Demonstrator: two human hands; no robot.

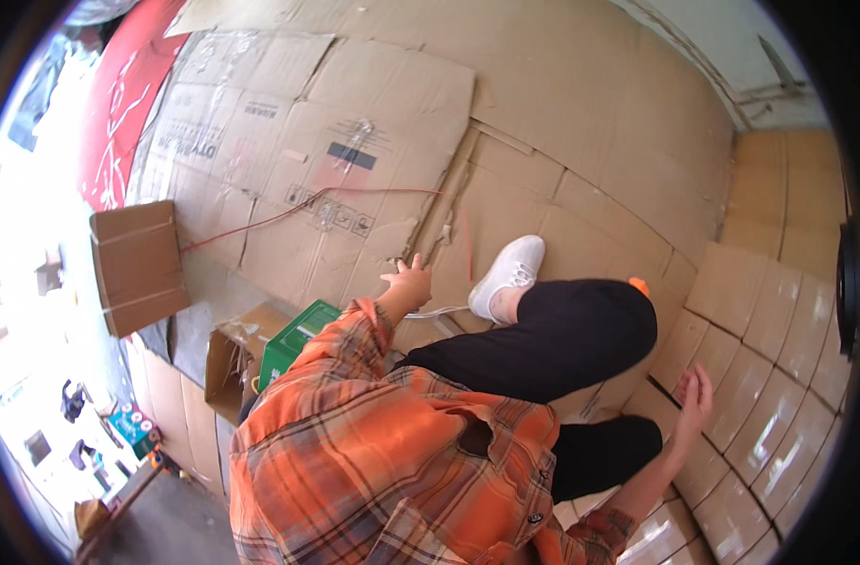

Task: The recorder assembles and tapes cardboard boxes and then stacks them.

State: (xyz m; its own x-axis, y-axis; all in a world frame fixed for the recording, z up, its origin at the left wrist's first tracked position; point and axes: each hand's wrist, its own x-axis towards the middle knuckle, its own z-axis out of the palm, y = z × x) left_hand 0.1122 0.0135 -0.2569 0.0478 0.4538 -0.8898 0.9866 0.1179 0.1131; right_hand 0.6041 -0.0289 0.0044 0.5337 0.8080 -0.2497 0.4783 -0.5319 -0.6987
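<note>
My left hand (411, 285) reaches out with its fingers apart, holding nothing. It is just over the edge of a flattened cardboard sheet (308, 104) that lies on a cardboard-covered surface. A thin red cord (260, 223) runs across that sheet, and a white cord (441, 312) lies close to the hand. My right hand (696, 403) is raised beside the stacked cartons (731, 395) on the right, its fingers stretched and holding nothing; I cannot tell whether it touches them. My white shoe (510, 271) rests on the cardboard between the hands.
A green box (296, 341) and an open cardboard box (230, 363) stand by my left sleeve. Farther left sits a taped carton (138, 268), with red sheeting (124, 94) above it. Taped cartons are stacked along the right side. The far left is glaringly bright.
</note>
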